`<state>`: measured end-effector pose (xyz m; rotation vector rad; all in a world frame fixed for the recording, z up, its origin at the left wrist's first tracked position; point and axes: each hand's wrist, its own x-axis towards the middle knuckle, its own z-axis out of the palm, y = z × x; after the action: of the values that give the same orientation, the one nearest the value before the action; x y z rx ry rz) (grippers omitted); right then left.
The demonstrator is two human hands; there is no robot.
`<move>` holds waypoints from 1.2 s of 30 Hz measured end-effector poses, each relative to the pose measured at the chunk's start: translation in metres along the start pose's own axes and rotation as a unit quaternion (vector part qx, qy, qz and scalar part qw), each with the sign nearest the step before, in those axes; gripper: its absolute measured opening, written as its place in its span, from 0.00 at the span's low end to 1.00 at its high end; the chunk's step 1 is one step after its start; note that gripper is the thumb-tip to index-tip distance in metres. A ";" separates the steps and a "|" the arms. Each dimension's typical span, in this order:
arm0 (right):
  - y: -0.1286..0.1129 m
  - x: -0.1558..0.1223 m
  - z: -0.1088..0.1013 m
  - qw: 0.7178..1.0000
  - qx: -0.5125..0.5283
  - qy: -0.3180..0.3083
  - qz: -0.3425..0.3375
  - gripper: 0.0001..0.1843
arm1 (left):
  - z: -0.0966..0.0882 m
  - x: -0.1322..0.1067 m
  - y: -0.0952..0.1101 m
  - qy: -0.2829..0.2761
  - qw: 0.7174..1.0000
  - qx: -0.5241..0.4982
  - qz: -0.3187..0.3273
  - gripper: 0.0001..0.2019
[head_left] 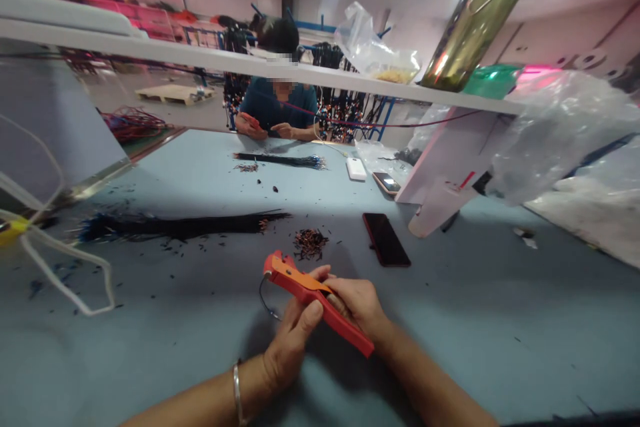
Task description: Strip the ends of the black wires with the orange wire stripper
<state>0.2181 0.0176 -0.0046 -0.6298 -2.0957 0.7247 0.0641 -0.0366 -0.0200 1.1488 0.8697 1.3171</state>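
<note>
A red and orange wire stripper (295, 285) lies slantwise in front of me, its jaws to the upper left. My right hand (363, 307) is closed around its handles. My left hand (295, 337) also grips the tool from below, its thumb against the red handle and its other fingers partly hidden behind. From the jaws a thin dark wire (261, 293) curves down to a small bluish end beside my left hand. Just beyond the tool is a small pile of dark, copper-tipped scraps (311, 243). Left of it lies a long bundle of black wires (185, 225).
A dark phone (387, 240) lies to the right, near a shelf support (440, 167). Farther back are a second wire bundle (280, 159), a white box (356, 169) and another phone (387, 182). A co-worker (280, 107) sits opposite, under the shelf (200, 60). Plastic bags (565, 133) crowd the right.
</note>
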 end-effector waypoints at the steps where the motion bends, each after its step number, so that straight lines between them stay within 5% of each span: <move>1: 0.000 0.001 0.000 1.000 -0.001 0.005 0.000 0.13 | -0.001 0.000 0.000 -0.005 1.000 -0.007 -0.005 0.24; 4: -0.004 0.006 -0.006 0.995 0.069 -0.022 0.072 0.15 | -0.002 0.002 0.000 0.007 1.000 -0.012 -0.010 0.23; 8: -0.012 0.011 -0.021 0.951 0.240 -0.092 0.174 0.22 | -0.001 0.006 0.003 0.029 0.999 -0.022 0.009 0.22; 11: -0.015 0.013 -0.033 0.943 0.263 -0.128 0.157 0.29 | -0.001 0.008 0.006 0.041 0.999 -0.020 0.028 0.22; 16: -0.016 0.013 -0.034 0.973 0.114 -0.184 0.077 0.39 | 0.001 0.009 0.014 0.055 0.998 0.026 0.024 0.23; 25: -0.021 0.009 0.010 0.987 0.121 -0.060 0.086 0.18 | 0.005 0.010 0.014 0.048 0.954 0.231 0.183 0.21; 36: -0.003 0.001 0.012 0.963 0.215 -0.043 0.154 0.20 | 0.007 0.016 0.011 0.018 0.968 0.202 0.146 0.24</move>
<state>0.2070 0.0123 -0.0082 -0.6908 -1.8465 1.3596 0.0696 -0.0231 -0.0052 1.6242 1.0563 1.4393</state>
